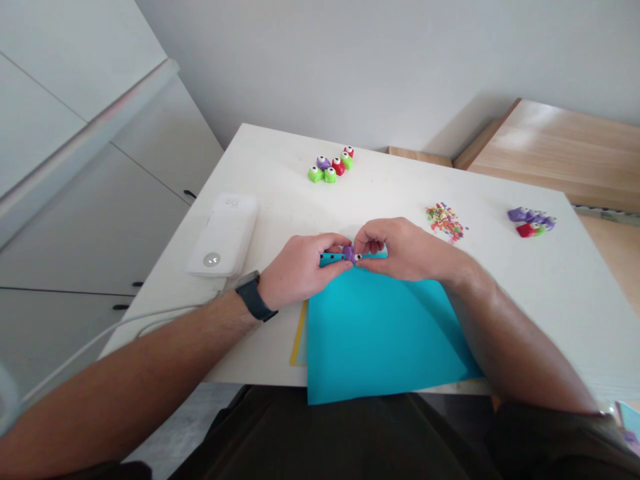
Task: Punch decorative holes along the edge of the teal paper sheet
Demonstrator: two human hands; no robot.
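Your left hand (pixel 300 267) grasps the star-printed paper strip (pixel 333 259) steady while your right hand (pixel 405 250) pinches the purple craft punch (pixel 349 253) onto its edge, both above the turquoise sheet (pixel 380 340) at the table's (pixel 280 167) near side.

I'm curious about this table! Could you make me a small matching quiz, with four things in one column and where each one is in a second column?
Things:
1. Watch
2. Paper scraps
3. White device
4. Purple punch

Places:
A. Pinched by the fingers of the left hand and right hand
B. Around the left wrist
C. On the table, left of the left hand
D. On the table, beyond the right hand

Pairs: 1-B, 2-D, 3-C, 4-A
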